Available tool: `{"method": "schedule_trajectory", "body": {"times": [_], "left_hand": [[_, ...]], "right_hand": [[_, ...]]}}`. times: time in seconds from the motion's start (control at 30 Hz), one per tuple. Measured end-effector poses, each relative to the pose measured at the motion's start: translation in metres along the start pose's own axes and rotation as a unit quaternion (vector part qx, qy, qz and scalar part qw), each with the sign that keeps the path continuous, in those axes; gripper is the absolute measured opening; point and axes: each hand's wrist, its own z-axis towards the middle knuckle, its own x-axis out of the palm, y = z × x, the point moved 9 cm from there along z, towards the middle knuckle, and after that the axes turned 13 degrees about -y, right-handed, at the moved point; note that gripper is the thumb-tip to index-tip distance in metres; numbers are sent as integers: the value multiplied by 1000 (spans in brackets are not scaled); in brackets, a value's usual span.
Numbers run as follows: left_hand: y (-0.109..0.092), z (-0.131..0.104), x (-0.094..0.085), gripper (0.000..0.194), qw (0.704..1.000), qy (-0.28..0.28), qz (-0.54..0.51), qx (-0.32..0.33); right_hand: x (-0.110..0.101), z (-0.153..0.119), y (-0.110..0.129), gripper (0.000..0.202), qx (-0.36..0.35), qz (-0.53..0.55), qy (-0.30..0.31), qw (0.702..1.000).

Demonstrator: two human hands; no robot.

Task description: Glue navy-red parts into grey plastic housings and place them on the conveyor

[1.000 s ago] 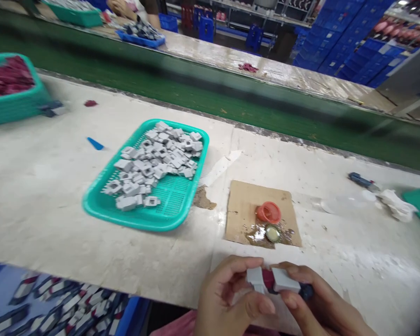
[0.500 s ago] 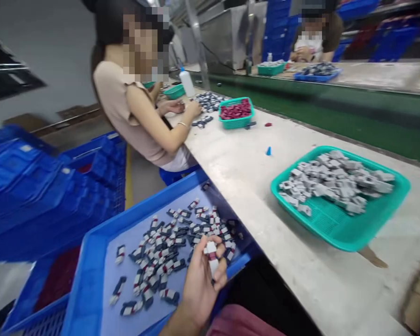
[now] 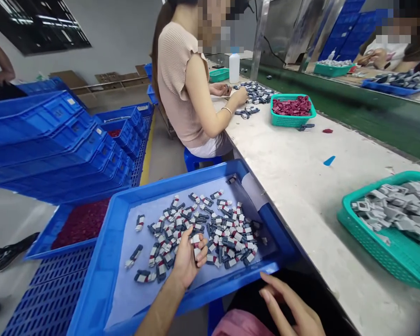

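My left hand (image 3: 188, 259) is over the blue tray (image 3: 117, 212), its fingers curled round a small white, red and dark plastic part (image 3: 196, 241). Beneath it, a paper-lined tray floor carries many similar assembled parts (image 3: 168, 252) in white, red and dark grey. My right hand (image 3: 289, 305) is low in the view, near the tray's front edge and above my lap. Its fingers are stretched out and apart, and nothing shows in them. To the right, a green basket (image 3: 350, 217) full of light grey plastic pieces (image 3: 402, 205) stands on the white table (image 3: 301, 186).
A co-worker (image 3: 182, 88) sits at the table beyond the tray. Near them stand a green basket (image 3: 290, 123) of red pieces and a white bottle (image 3: 234, 67). A blue cap (image 3: 329, 161) lies on the table. Stacked blue crates (image 3: 56, 140) fill the left.
The view has swung left. My left hand, with the part in it, is farther over the tray. My right hand, blurred at the right edge before, now shows with its fingers near the tray's front edge.
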Motion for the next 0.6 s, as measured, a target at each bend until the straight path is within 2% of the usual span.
{"method": "schedule_trajectory", "body": {"times": [0.1, 0.2, 0.3, 0.4, 0.5, 0.6], "left_hand": [[2, 26, -10, 28, 989, -17, 131, 73], [-8, 41, -6, 29, 945, -12, 260, 199], [-7, 40, 21, 39, 875, 76, 361, 314], [8, 35, 50, 46, 792, 184, 431, 390], [17, 46, 62, 57, 728, 222, 479, 437], [8, 77, 61, 52, 696, 174, 516, 468]], "right_hand": [[48, 14, -27, 35, 5, -112, 132, 985], [99, 28, -43, 45, 10, -184, 217, 958], [143, 39, -55, 83, 13, -228, 258, 939], [171, 49, -69, 99, 9, -257, 287, 923], [180, 64, -83, 83, -7, -265, 296, 918], [183, 90, -94, 56, -11, -274, 273, 922]]}}
